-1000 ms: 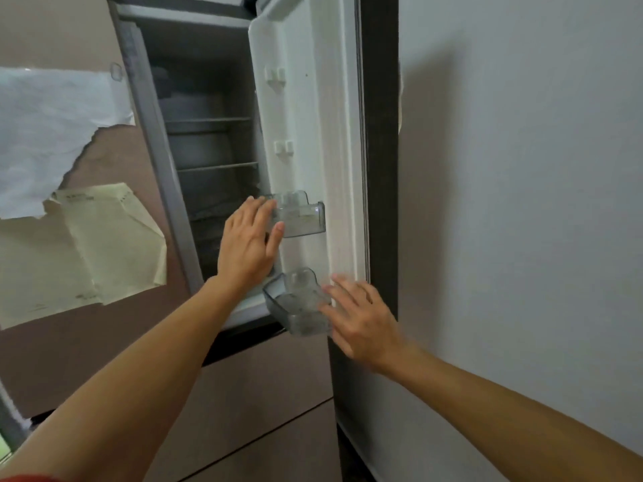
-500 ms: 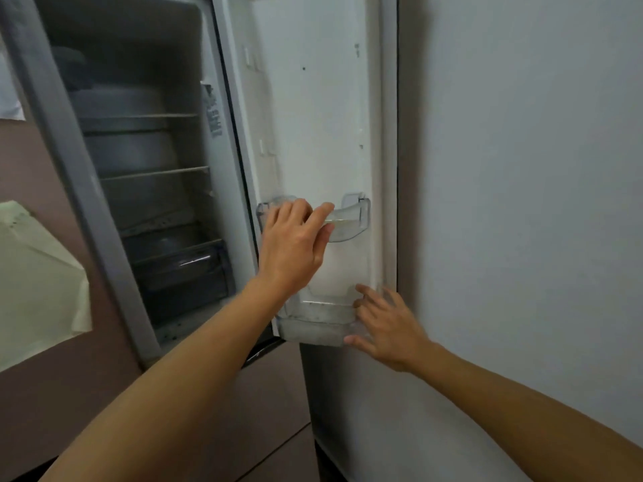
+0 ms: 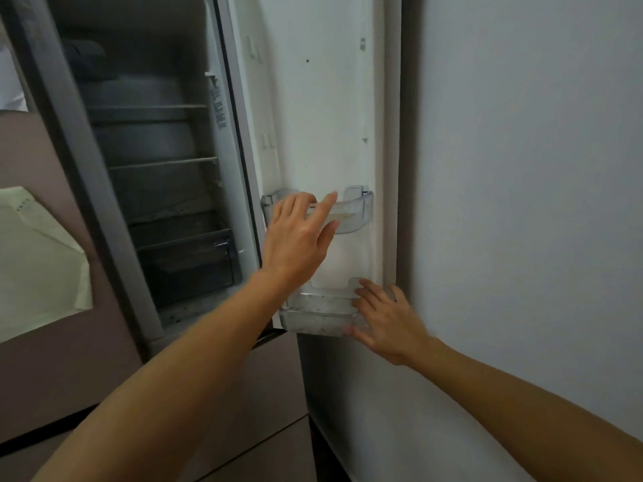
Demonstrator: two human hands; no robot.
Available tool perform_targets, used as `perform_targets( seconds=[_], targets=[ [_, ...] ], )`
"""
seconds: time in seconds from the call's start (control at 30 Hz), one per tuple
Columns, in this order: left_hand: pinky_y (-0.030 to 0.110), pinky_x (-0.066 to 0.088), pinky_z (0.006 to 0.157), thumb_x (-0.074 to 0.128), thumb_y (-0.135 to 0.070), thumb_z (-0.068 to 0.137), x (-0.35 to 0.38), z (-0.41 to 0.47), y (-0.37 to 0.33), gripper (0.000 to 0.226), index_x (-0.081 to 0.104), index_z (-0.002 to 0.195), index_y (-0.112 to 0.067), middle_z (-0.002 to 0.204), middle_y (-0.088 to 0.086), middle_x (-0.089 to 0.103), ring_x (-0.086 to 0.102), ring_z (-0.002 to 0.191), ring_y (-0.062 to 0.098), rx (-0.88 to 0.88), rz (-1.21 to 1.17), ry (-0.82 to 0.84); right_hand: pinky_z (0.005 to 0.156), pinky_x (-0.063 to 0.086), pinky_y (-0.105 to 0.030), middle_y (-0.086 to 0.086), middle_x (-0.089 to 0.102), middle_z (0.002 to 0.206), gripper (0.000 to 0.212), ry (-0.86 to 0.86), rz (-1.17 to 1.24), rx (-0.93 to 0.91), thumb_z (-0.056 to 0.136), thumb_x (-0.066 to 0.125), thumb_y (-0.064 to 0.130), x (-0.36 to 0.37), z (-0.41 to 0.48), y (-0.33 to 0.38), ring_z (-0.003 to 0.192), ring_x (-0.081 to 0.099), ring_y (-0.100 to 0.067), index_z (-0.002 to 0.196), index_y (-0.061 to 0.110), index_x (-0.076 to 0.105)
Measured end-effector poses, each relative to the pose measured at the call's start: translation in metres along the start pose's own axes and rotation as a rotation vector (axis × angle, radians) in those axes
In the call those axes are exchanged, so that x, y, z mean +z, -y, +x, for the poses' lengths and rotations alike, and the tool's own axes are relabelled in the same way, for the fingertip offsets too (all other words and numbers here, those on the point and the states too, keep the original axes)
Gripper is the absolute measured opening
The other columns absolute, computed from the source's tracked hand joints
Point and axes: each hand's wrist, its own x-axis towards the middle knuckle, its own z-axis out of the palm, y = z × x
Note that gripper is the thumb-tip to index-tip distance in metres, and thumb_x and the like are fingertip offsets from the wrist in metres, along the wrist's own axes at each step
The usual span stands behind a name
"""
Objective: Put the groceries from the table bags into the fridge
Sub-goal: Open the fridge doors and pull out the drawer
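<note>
The fridge stands open, its white door (image 3: pixel 323 99) swung far out to the right against the wall. Inside, the compartment (image 3: pixel 149 140) shows wire shelves and a clear drawer (image 3: pixel 188 259) at the bottom, with no groceries visible. My left hand (image 3: pixel 295 238) lies flat, fingers spread, over the upper clear door bin (image 3: pixel 358 210). My right hand (image 3: pixel 386 318) rests with spread fingers on the right end of the lower clear door bin (image 3: pixel 313 314). Neither hand holds anything. No bags or groceries are in view.
A grey wall (image 3: pixel 522 203) fills the right side, close behind the door. Pale yellow paper (image 3: pixel 38 259) is stuck on the brown panel left of the fridge. Brown drawer fronts (image 3: pixel 264 394) lie below the open compartment.
The door has swung wider open toward the wall, showing more of the fridge's inside. Both hands stayed on the door bins and followed it to the right.
</note>
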Motion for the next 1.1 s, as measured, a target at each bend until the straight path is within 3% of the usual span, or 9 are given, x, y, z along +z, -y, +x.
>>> perform_targets(
  seconds=[0.1,0.2,0.37,0.57,0.67,0.73,0.83,0.9,1.1],
  targets=[
    [0.042,0.039,0.100,0.053,-0.030,0.095,-0.014,-0.030,0.008,0.042,0.052,0.133,-0.011,0.128,0.016,0.053,0.046,0.120,0.030,-0.148,0.031,-0.005,0.090,0.045,-0.042,-0.008,0.063,0.122,0.046,-0.184,0.102,-0.094,0.087,0.052,0.050,-0.006,0.006,0.007,0.116,0.055,-0.027,0.114,0.015,0.064],
    [0.034,0.041,0.090,0.054,-0.024,0.091,-0.036,-0.090,0.026,0.035,0.058,0.123,-0.010,0.119,0.011,0.056,0.051,0.109,0.025,-0.440,-0.008,0.042,0.082,0.043,-0.039,-0.007,0.064,0.114,0.034,-0.306,0.182,-0.221,0.084,0.055,0.040,-0.013,0.025,0.030,0.103,0.059,-0.025,0.107,0.016,0.065],
    [0.036,0.050,0.078,0.054,-0.019,0.095,-0.085,-0.201,0.055,0.018,0.064,0.107,-0.010,0.099,0.006,0.063,0.060,0.091,0.022,-1.078,-0.092,0.157,0.076,0.048,-0.038,-0.005,0.065,0.107,0.032,-0.249,0.369,-0.332,0.085,0.050,0.037,-0.010,0.060,0.103,0.096,0.060,-0.024,0.103,0.015,0.066],
    [0.034,0.042,0.058,0.045,-0.017,0.100,-0.125,-0.271,0.109,0.019,0.053,0.091,-0.002,0.074,0.015,0.057,0.051,0.061,0.023,-1.924,-0.544,-0.249,0.073,0.049,-0.037,-0.006,0.065,0.102,0.045,-0.065,0.501,-0.372,0.087,0.042,0.045,-0.005,0.115,0.202,0.091,0.063,-0.026,0.107,0.013,0.066],
    [0.034,0.045,0.056,0.041,-0.028,0.103,-0.125,-0.288,0.141,0.028,0.051,0.093,-0.004,0.071,0.014,0.052,0.050,0.058,0.024,-2.073,-0.671,-0.384,0.086,0.043,-0.039,-0.004,0.056,0.125,0.049,0.005,0.560,-0.304,0.096,0.040,0.046,0.002,0.146,0.246,0.111,0.053,-0.024,0.131,0.014,0.051],
    [0.034,0.042,0.055,0.037,-0.037,0.103,-0.117,-0.298,0.165,0.041,0.049,0.114,0.001,0.076,0.014,0.051,0.050,0.060,0.024,-2.125,-0.810,-0.435,0.092,0.041,-0.037,-0.003,0.047,0.138,0.053,0.044,0.626,-0.230,0.099,0.038,0.045,0.008,0.171,0.271,0.122,0.046,-0.022,0.142,0.015,0.038],
    [0.044,0.048,0.085,0.030,-0.048,0.102,-0.101,-0.307,0.203,0.065,0.025,0.147,-0.001,0.123,0.026,0.052,0.057,0.104,0.039,-2.178,-1.005,-0.539,0.097,0.041,-0.039,-0.005,0.039,0.147,0.059,0.090,0.769,-0.071,0.100,0.035,0.048,0.014,0.209,0.307,0.130,0.040,-0.024,0.149,0.016,0.027],
    [0.048,0.036,0.106,0.026,-0.058,0.099,-0.092,-0.309,0.222,0.075,0.018,0.151,-0.005,0.146,0.027,0.036,0.042,0.131,0.041,-2.218,-1.107,-0.632,0.097,0.043,-0.043,-0.007,0.039,0.148,0.062,0.090,0.830,0.030,0.099,0.034,0.052,0.020,0.229,0.330,0.129,0.043,-0.027,0.149,0.015,0.025],
    [0.050,0.026,0.115,0.023,-0.068,0.093,-0.077,-0.316,0.242,0.081,0.013,0.153,-0.014,0.157,0.021,0.016,0.024,0.143,0.038,-2.188,-1.343,-0.816,0.091,0.045,-0.039,-0.013,0.049,0.136,0.062,0.033,0.943,0.145,0.098,0.032,0.052,0.041,0.246,0.358,0.119,0.052,-0.031,0.144,0.009,0.030]
  ],
)
